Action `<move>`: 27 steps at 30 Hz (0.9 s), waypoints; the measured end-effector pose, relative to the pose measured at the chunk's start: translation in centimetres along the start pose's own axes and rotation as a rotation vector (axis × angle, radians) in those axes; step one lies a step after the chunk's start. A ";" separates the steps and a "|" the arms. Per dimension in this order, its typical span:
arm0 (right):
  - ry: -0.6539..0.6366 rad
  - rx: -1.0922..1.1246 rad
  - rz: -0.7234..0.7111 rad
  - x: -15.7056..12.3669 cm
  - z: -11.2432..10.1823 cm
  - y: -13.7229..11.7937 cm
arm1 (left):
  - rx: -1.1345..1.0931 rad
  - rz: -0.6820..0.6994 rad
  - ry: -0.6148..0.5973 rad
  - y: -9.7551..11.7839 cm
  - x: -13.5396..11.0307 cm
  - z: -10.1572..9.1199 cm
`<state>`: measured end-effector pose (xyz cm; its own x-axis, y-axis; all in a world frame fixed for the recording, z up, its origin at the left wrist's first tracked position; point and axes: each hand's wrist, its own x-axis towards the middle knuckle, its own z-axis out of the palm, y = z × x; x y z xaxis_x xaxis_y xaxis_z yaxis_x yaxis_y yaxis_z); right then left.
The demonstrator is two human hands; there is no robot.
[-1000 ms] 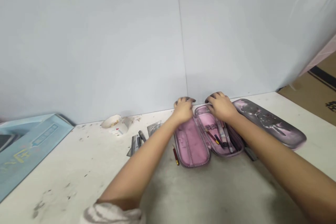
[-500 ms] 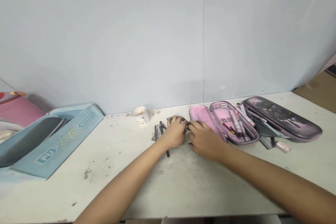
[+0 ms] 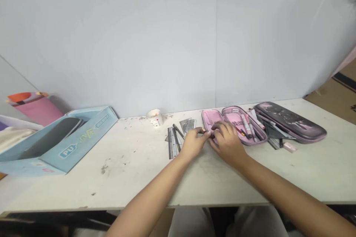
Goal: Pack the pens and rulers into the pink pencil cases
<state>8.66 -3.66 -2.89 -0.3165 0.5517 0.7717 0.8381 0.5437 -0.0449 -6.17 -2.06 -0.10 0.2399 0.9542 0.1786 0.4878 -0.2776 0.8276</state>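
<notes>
My left hand and my right hand meet over the table in front of an open pink pencil case. The fingers of both are closed in a pinch around something small and dark, mostly hidden by the fingertips. Left of my left hand lie a clear ruler, black pens and a clear protractor. Pink markers and a few pencils rest in the right half of the pink case, just beyond my right hand.
A closed black-and-pink case lies at the right, with a dark set square and a pink eraser beside it. A paper cup stands near the wall. At the left is a blue box holding a dark case.
Both hands have come slightly nearer and to the right, still together, uncovering more of the rulers and pens. The camera view has shifted too, showing the table's front edge.
</notes>
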 end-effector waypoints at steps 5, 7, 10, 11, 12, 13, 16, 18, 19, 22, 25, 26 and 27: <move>0.023 -0.081 0.116 -1.1 -1.9 3.9 | -0.398 -0.048 -0.063 2.6 2.5 4.5; 0.028 -0.106 0.200 -1.8 -2.3 5.5 | -0.444 -0.052 -0.114 3.6 3.6 6.5; 0.003 -0.148 0.342 -2.9 -2.3 7.5 | -0.168 0.030 -0.111 4.5 4.8 8.8; -0.018 -0.171 0.380 -3.2 -2.2 8.0 | 0.003 0.072 -0.098 4.6 5.0 9.4; -0.044 -0.198 0.411 -3.5 -2.0 8.5 | 0.181 0.112 -0.089 4.7 5.1 9.8; -0.072 -0.227 0.437 -3.8 -1.9 8.9 | 0.344 0.142 -0.091 4.6 5.1 10.2; -0.133 -0.290 0.487 -4.2 -1.5 9.6 | 0.604 0.176 -0.119 4.2 4.6 10.5; -0.140 -0.301 0.487 -4.4 -1.5 9.7 | 0.626 0.187 -0.119 3.7 4.1 10.2; -0.144 -0.301 0.476 -4.5 -1.5 9.6 | 0.620 0.190 -0.111 3.4 3.8 9.8; -0.171 -0.301 0.436 -4.5 -1.8 9.2 | 0.581 0.187 -0.076 2.5 2.9 7.9; -0.217 -0.297 0.379 -4.1 -2.0 8.3 | 0.557 0.164 -0.025 1.2 2.2 4.8; -0.234 -0.289 0.351 -3.7 -2.0 7.8 | 0.558 0.151 -0.007 0.6 2.1 3.6; -0.253 -0.276 0.320 -3.2 -1.9 7.2 | 0.562 0.133 0.014 -0.1 1.9 2.3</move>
<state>16.52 -2.70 -4.50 -0.0929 0.8187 0.5666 0.9865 0.1527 -0.0589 -3.79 -0.48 -1.07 0.3207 0.9072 0.2722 0.8260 -0.4085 0.3883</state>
